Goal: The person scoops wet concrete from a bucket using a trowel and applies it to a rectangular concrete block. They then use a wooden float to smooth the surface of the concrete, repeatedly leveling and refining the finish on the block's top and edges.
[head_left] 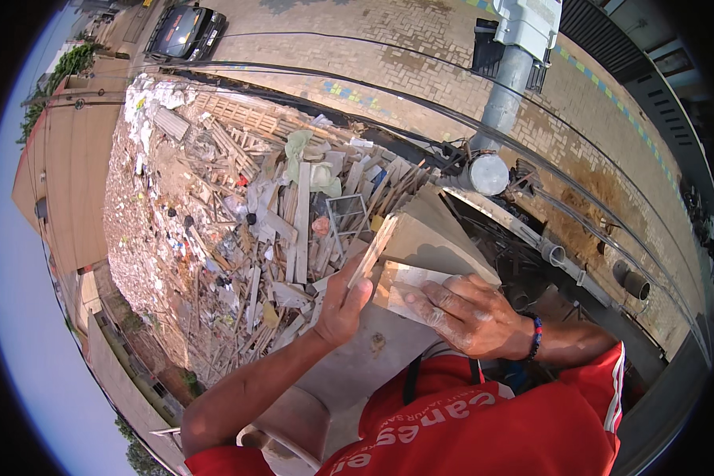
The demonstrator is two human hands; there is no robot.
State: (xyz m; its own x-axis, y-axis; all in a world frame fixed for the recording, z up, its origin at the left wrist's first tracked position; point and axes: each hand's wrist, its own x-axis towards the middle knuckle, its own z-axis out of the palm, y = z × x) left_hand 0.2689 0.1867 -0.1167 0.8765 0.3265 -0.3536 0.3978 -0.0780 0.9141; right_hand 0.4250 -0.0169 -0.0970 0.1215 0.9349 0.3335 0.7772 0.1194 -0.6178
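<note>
Head: right fingers point(443, 298) (dusty) on sheet point(403, 278)

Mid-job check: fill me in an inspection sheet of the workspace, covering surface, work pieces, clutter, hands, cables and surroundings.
Surface: grey surface below the hands, with a brownish stain.
Work pieces: grey-tan panel with a pale wooden edge; a pale flat piece against it.
Clutter: large heap of scrap wood and rubbish beyond the left hand.
Hands: left hand at the panel's wooden edge; right hand laid over the pale piece.
Cables: black cables cross the upper view; none seen at the hands.
Surroundings: paved street, dark vehicle, metal pole.
</note>
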